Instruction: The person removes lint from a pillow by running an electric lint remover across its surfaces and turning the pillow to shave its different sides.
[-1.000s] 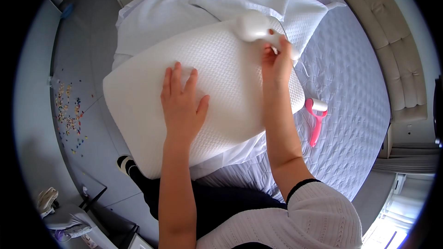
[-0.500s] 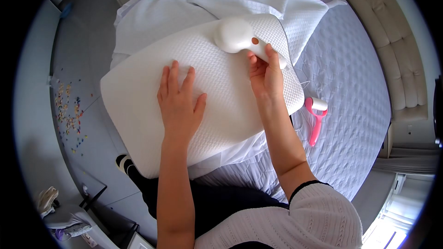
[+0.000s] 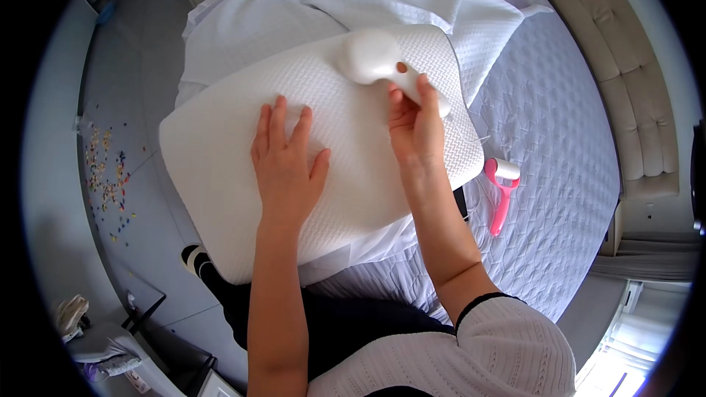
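A white pillow point(image 3: 220, 176) with a woven-textured cover lies across my lap and the bed edge. My left hand point(image 3: 285, 165) rests flat on its middle, fingers spread, holding nothing. In my right hand point(image 3: 418, 121) is the handle of a white fabric shaver point(image 3: 371, 59), gripped between thumb and fingers. Its round head is at the pillow's far part, face down, and a copper-coloured button shows at the neck. Whether the head touches the cover is hard to tell.
A pink lint roller point(image 3: 502, 195) lies on the grey quilted bed point(image 3: 559, 147), right of the pillow. A thin white cord runs near it. White bedding point(image 3: 257, 18) is bunched beyond the pillow. Small colourful pieces point(image 3: 110, 184) are scattered on the floor at left.
My right hand has moved the fabric shaver slightly left and toward me over the pillow. My left hand stays in the same place on the cover.
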Tool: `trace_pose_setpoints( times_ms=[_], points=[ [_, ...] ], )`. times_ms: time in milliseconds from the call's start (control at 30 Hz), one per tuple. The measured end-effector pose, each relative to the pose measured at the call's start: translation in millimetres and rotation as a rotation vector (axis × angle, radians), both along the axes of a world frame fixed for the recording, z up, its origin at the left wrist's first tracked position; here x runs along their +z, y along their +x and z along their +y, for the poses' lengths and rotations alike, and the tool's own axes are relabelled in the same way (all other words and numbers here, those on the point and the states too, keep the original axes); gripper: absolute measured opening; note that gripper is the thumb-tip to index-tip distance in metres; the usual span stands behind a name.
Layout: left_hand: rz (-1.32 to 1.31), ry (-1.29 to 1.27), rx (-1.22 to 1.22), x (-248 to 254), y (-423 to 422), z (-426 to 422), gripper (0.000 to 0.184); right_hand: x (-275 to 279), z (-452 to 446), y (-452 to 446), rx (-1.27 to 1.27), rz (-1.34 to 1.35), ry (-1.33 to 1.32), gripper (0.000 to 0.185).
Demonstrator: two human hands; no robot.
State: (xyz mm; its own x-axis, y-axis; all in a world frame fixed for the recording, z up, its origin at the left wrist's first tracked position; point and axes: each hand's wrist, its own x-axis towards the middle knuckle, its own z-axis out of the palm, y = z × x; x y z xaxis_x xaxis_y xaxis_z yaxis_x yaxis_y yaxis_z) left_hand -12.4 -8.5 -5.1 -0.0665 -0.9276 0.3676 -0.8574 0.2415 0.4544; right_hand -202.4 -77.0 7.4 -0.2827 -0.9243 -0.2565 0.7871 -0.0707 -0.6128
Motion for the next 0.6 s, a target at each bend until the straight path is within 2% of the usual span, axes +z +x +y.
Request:
trace_pose_setpoints(
  times_ms=[67,167,267,367,500,600],
  points=[
    [-0.006,0.030,0.002,1,1,0,0.059,3,1,6,0.027,0.029,0.000,0.028],
    [0.008,0.028,-0.003,1,2,1,0.060,-9,-18,-23,-0.076,0.037,-0.122,0.028],
    [0.017,0.020,-0.005,-1,2,0,0.060,-12,-42,-67,-0.285,0.086,-0.187,0.029],
    [0.002,0.017,0.002,-2,0,0,0.060,0,-54,-86,-0.438,0.158,-0.138,0.032],
    [0.002,0.013,0.000,-2,1,-1,0.060,6,-63,-87,-0.437,0.149,-0.124,0.031],
    [-0.004,0.015,0.001,-2,1,0,0.060,0,-57,-62,-0.235,0.149,-0.131,0.030]
  ],
)
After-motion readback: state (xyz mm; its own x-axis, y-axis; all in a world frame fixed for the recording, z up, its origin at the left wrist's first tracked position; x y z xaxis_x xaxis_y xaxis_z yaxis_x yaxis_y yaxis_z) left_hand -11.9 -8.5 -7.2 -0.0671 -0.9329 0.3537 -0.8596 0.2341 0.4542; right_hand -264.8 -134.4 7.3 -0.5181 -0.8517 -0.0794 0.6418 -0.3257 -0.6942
